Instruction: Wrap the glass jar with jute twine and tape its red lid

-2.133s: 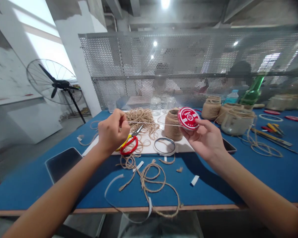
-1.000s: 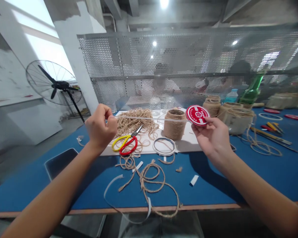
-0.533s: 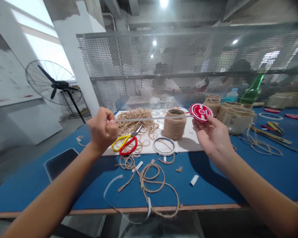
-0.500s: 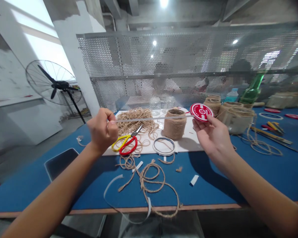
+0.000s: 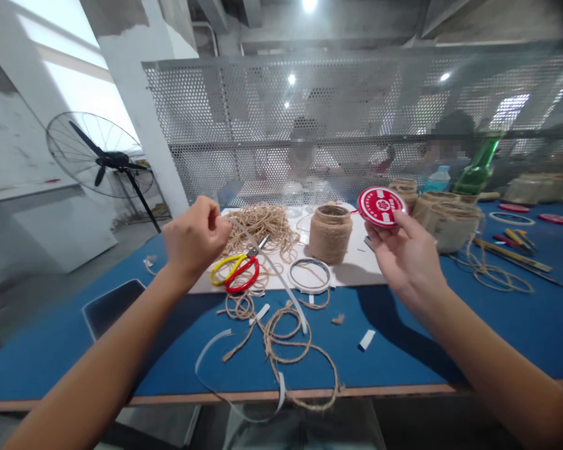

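My left hand [image 5: 194, 236] is closed in a pinch on one end of a thin whitish tape strip [image 5: 274, 272], which hangs in a curve down to the right. Its free end is over the coiled twine [image 5: 288, 334]. My right hand [image 5: 406, 250] holds a round roll of tape [image 5: 381, 206] with a red and white printed face, thumb on its edge. Between the hands stands a jar wrapped in twine [image 5: 329, 234]. Scissors [image 5: 239, 269] with one yellow and one red handle lie below my left hand, beside a white tape ring [image 5: 309, 275].
A heap of loose twine [image 5: 263, 225] lies on white paper behind the scissors. Glass jars [image 5: 293, 198], a green bottle [image 5: 478, 165] and more wrapped jars [image 5: 445, 219] stand farther back. A dark flat tablet-like object [image 5: 112, 306] lies at left. Beyond a perforated metal screen [image 5: 263, 125] people sit.
The strip was stretched taut between my left hand and the roll. It is now separate from the roll and droops from my left hand.
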A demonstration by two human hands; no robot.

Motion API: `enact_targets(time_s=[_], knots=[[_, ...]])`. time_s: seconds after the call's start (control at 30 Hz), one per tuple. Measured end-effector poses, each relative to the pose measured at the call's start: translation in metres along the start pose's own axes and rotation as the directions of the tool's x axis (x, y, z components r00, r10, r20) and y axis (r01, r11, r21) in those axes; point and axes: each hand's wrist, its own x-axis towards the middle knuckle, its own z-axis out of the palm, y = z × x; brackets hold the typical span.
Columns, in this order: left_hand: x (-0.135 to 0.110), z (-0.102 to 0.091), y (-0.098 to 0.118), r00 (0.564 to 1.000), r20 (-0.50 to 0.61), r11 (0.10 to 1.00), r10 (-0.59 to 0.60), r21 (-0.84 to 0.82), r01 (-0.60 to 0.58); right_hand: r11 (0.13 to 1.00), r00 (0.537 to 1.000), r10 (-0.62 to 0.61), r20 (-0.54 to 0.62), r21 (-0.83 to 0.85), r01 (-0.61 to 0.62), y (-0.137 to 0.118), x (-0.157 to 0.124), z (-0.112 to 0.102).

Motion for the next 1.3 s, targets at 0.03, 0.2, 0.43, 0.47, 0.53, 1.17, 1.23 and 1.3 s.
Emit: enact_targets(time_s=[0.03, 0.2, 0.43, 0.47, 0.53, 1.17, 1.23, 1.3], knots=[[0.003, -0.001, -0.004, 1.0, -0.004, 0.999, -0.019, 0.045, 0.019, 1.0, 0.999, 0.015, 0.036, -0.019, -0.014, 0.001, -0.002, 0.001], [0.015, -0.013, -0.032, 0.999, -0.036, 0.957, -0.033, 0.288, 0.042, 0.96, 0.974, 0.181, 0.136, -0.239, -0.145, 0.011, -0.021, 0.008], [0.014, -0.003, -0.046, 0.987, 0.153, 0.948, 0.045, 0.305, -0.09, 0.83, 0.88, 0.409, 0.24, -0.498, -0.25, 0.02, -0.036, 0.008], [0.012, 0.002, -0.04, 0.972, 0.209, 0.957, 0.111, 0.24, -0.161, 0.813, 0.871, 0.428, 0.242, -0.524, -0.254, 0.019, -0.034, 0.007], [0.003, 0.012, -0.019, 0.92, 0.303, 0.952, 0.247, 0.1, -0.289, 0.784, 0.848, 0.463, 0.256, -0.564, -0.258, 0.016, -0.032, 0.005], [-0.037, 0.031, 0.069, 0.361, 0.529, 0.637, 0.768, -0.579, -0.509, 0.312, 0.784, 0.606, 0.134, -0.947, -0.079, -0.01, 0.002, -0.074], [-0.035, 0.027, 0.069, 0.345, 0.539, 0.636, 0.769, -0.59, -0.497, 0.201, 0.771, 0.612, 0.174, -0.978, 0.061, -0.011, 0.007, -0.073], [-0.033, 0.024, 0.069, 0.348, 0.555, 0.651, 0.756, -0.579, -0.491, 0.05, 0.759, 0.61, 0.229, -0.967, 0.251, -0.014, 0.01, -0.071]])
